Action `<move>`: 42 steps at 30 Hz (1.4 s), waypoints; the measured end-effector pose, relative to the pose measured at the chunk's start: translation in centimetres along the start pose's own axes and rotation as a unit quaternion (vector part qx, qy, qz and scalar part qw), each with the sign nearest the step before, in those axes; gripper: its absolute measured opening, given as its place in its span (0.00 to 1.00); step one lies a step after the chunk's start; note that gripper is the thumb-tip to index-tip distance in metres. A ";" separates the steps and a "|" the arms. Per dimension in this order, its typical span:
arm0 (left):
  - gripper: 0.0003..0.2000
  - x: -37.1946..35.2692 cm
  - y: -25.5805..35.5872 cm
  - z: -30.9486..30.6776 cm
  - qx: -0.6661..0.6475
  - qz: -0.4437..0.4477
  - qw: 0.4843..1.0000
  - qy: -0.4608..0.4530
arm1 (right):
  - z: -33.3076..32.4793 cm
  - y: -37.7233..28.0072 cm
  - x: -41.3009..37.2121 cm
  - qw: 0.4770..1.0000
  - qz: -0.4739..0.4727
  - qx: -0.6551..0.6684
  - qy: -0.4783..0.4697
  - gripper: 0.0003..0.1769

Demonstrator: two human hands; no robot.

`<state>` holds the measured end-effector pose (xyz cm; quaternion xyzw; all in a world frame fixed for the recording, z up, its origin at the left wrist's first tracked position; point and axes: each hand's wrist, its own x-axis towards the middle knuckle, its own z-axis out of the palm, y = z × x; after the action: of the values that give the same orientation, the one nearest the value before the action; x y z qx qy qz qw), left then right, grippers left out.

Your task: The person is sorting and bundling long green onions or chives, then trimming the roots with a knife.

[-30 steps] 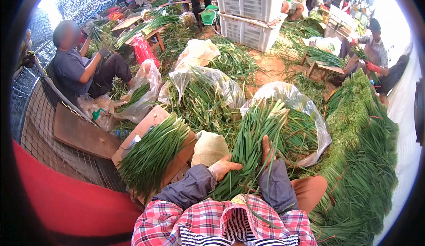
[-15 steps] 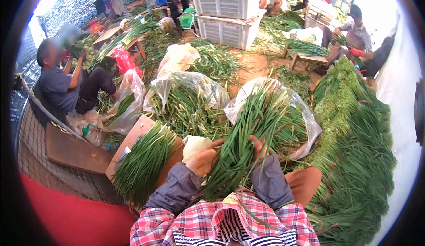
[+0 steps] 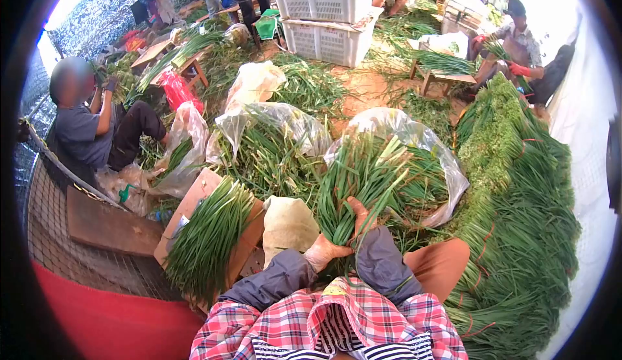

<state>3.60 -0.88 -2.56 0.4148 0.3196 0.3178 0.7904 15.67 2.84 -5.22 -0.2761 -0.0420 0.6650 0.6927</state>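
Note:
A loose bunch of garlic chives stands in front of my lap, its pale stem ends pointing away from me. My left hand is closed round its lower leafy part from the left. On the right side, my right hand wraps the same bunch a little higher up. Just beyond it, an open clear plastic bag holds more loose chives. At my left, a neat bundle of chives lies on a small wooden board. A cream cloth-covered shape is beside my left hand.
A large pile of chives, with red ties, lies along my right. Stacked white crates stand ahead. Co-workers sit at left and right, the right one in red gloves. Another plastic bag of chives lies ahead.
My hands have drawn together around the bunch, my left hand moving right and my right hand left. The drooping leaves are gathered in, and the cream cloth shape shows more fully.

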 end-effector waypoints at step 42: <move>0.24 -0.6 0.5 -3.0 0.297 0.108 0.947 -0.063 | 1.2 -2.4 -2.8 0.985 -0.003 -0.035 -0.169 0.30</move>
<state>0.76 0.26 -3.31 0.6820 0.3027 0.2650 0.6108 17.04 0.66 -2.26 -0.1836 -0.1827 0.6982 0.6674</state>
